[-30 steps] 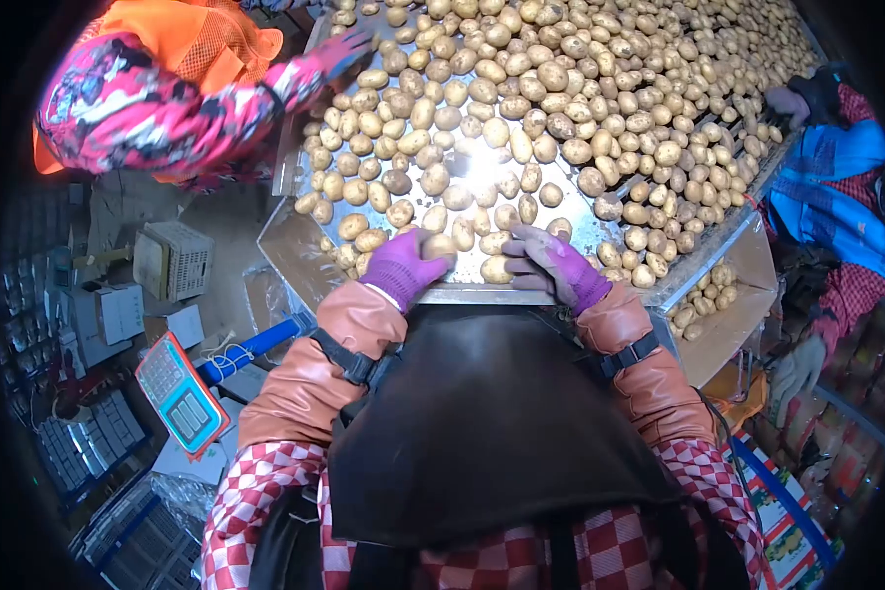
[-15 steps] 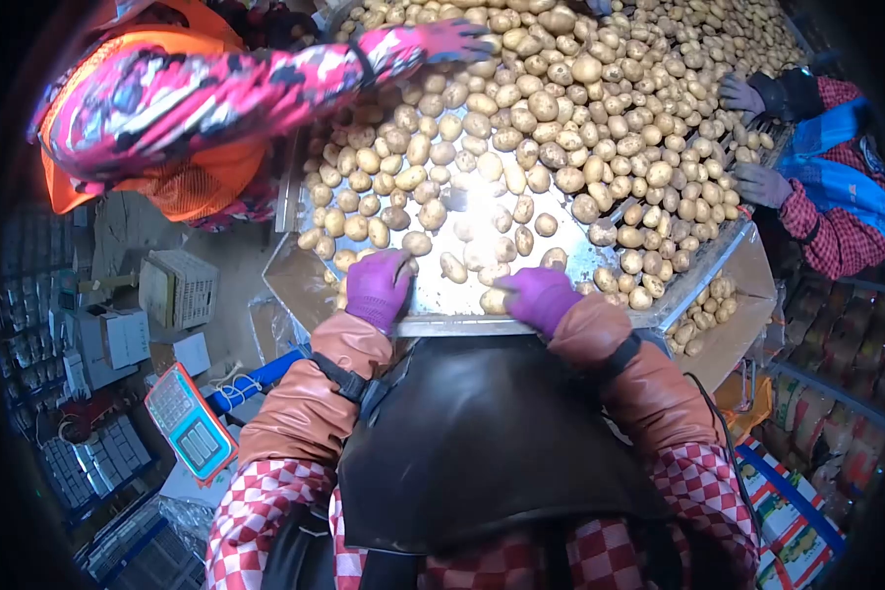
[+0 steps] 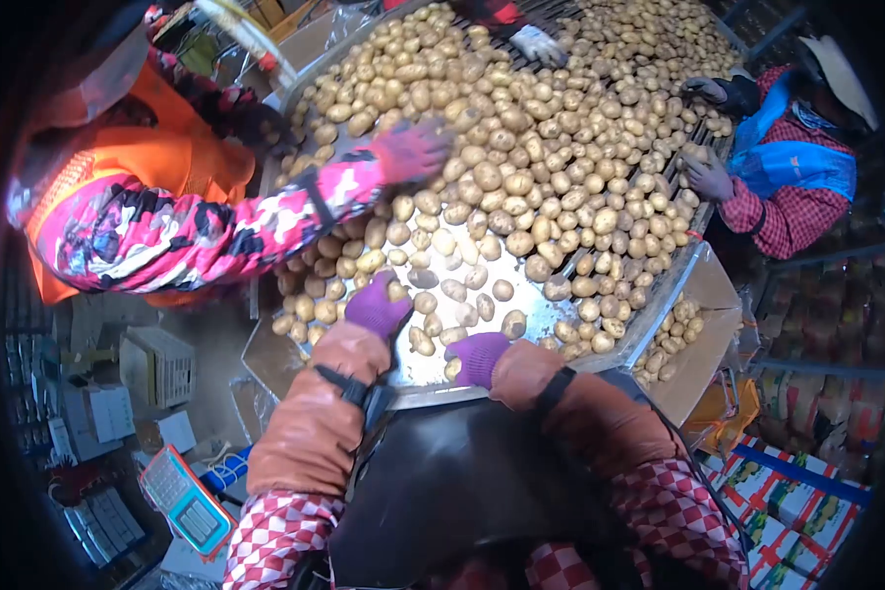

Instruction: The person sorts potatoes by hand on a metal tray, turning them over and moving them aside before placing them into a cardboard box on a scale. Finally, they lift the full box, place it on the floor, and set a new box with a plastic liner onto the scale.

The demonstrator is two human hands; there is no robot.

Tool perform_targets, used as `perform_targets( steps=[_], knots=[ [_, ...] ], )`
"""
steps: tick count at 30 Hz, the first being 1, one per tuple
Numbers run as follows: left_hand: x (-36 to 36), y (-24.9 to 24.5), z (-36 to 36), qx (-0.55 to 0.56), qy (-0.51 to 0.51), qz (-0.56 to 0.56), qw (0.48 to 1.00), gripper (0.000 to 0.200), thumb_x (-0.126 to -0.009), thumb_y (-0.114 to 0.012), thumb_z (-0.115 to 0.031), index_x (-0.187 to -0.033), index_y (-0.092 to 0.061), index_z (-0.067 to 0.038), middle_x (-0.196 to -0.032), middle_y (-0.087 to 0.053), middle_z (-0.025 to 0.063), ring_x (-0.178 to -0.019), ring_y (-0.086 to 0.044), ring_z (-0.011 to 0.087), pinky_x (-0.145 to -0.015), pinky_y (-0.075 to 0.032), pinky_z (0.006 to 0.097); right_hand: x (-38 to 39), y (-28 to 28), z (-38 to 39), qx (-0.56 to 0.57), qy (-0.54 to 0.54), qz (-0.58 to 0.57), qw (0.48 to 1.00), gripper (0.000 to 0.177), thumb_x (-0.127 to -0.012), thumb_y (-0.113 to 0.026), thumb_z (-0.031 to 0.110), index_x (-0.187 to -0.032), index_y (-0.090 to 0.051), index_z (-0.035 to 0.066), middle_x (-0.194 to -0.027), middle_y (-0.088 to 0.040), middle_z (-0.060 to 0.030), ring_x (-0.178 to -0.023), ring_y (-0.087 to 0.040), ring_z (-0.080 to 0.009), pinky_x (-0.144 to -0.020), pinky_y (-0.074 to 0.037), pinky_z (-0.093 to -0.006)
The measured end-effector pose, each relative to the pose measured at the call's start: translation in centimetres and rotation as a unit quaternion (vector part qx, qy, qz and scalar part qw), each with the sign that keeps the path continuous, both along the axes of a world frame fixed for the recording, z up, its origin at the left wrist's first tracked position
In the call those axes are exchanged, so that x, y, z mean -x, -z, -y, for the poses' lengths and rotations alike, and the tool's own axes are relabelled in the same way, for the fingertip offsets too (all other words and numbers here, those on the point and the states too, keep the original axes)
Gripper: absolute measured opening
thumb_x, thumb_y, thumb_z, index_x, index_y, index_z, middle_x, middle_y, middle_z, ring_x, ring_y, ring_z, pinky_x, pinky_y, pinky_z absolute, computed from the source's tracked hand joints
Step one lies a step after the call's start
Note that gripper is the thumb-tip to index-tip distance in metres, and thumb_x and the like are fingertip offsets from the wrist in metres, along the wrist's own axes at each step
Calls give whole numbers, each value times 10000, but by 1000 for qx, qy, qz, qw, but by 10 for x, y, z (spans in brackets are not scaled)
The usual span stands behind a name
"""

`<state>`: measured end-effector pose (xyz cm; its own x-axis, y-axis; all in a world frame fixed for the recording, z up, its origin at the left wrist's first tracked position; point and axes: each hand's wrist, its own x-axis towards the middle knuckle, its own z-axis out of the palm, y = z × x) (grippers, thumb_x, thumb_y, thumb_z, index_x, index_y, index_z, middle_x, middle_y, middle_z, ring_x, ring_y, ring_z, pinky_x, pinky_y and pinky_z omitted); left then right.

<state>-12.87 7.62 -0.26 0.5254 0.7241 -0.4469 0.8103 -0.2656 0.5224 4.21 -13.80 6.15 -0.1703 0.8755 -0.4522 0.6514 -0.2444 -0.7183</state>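
Head: potato (image 3: 396, 292) against left fingers (image 3: 380, 285)

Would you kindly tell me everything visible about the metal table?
The metal table looks silvery, with glare and dark specks on its bare patch and a narrow front edge. Potatoes lie loosely over it, crowded more thickly farther back. The right hand is near its front edge; contact is unclear.

Your right hand (image 3: 479, 358) partly hides a potato (image 3: 452, 370); you see a co-worker's pink glove (image 3: 413, 151) blurred, and the top edge cuts off a red sleeve (image 3: 494, 12).
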Motion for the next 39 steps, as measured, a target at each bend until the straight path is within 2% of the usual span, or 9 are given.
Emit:
perform_targets(
  steps=[8, 11, 14, 15, 24, 29, 30, 34, 39],
  knots=[
    [-24, -75, 83, 74, 62, 202, 975, 625, -881, -666, -308, -1409, -432, -69, -1020, -671, 149, -910, -661, 223, -816, -523, 353, -10, 6, 26, 105, 410, -643, 638, 555, -914, -605, 144, -1429, -411, 76, -1131, -581, -34, -983, -573, -145, -834, -491, -295],
    [-54, -74, 110, -55, 242, 194, 949, 515, -938, -561, -330, -1359, -450, -53, -981, -656, 226, -849, -633, 416, -728, -511, 470, -4, 20, 44, -210, 331, -390, 833, 461, -895, -627, 72, -1321, -452, 51, -1126, -578, -53, -1010, -586, -168, -839, -516, -320],
    [-68, -78, 114, 76, 315, 193, 926, 561, -939, -562, -344, -1398, -422, -52, -1179, -605, 233, -1021, -623, 384, -856, -506, 426, -19, 4, 57, -147, 349, -555, 741, 423, -863, -674, 143, -1229, -496, 30, -1084, -566, -57, -943, -572, -143, -747, -522, -306],
    [-66, -75, 112, 104, 299, 199, 927, 557, -930, -560, -356, -1395, -431, -78, -1160, -618, 225, -1006, -626, 389, -855, -504, 434, -33, 40, 79, -51, 426, -704, 565, 372, -863, -649, 133, -1192, -513, 22, -1061, -556, -53, -900, -555, -134, -722, -515, -295],
    [16, -3, -60, -80, -115, 99, 985, 454, -865, -598, -368, -1274, -583, -171, -1122, -648, 167, -1003, -628, 361, -885, -489, 444, -169, 23, 292, -377, 628, -660, 164, 649, -906, -591, 325, -1402, -381, -38, -1373, -476, -205, -1263, -468, -348, -1050, -431, -436],
    [35, 37, -101, -236, 28, -79, 968, 502, -825, -633, -456, -1283, -584, -255, -1475, -362, 168, -1320, -388, 374, -1021, -360, 559, -188, 65, 245, -295, 755, -469, 351, 707, -973, -388, 539, -1414, -401, -13, -1454, -433, -195, -1360, -385, -366, -1147, -297, -463],
    [26, 24, -70, -258, 19, -115, 959, 525, -799, -650, -473, -1278, -588, -267, -1516, -301, 164, -1355, -343, 380, -1042, -334, 572, -184, 83, 232, -265, 461, -698, 479, 666, -970, -451, 500, -1405, -419, -4, -1460, -428, -187, -1359, -393, -352, -1145, -302, -465],
    [96, 44, -21, -225, 110, 139, 958, 462, -844, -644, -292, -1292, -597, -188, -1414, -457, 185, -1296, -455, 329, -1086, -334, 479, -100, 10, 57, -93, 568, -457, 678, 572, -994, -481, 412, -1444, -379, 74, -1416, -440, -186, -1203, -519, -311, -997, -464, -390],
    [143, 12, 19, 37, -252, 292, 922, 387, -881, -581, -121, -1261, -605, -54, -1212, -631, 151, -1138, -590, 240, -970, -448, 314, -96, 29, -62, -210, 322, -208, 899, 450, -933, -607, 117, -1348, -499, -19, -1274, -594, -129, -1169, -553, -176, -954, -460, -286]
  ],
)
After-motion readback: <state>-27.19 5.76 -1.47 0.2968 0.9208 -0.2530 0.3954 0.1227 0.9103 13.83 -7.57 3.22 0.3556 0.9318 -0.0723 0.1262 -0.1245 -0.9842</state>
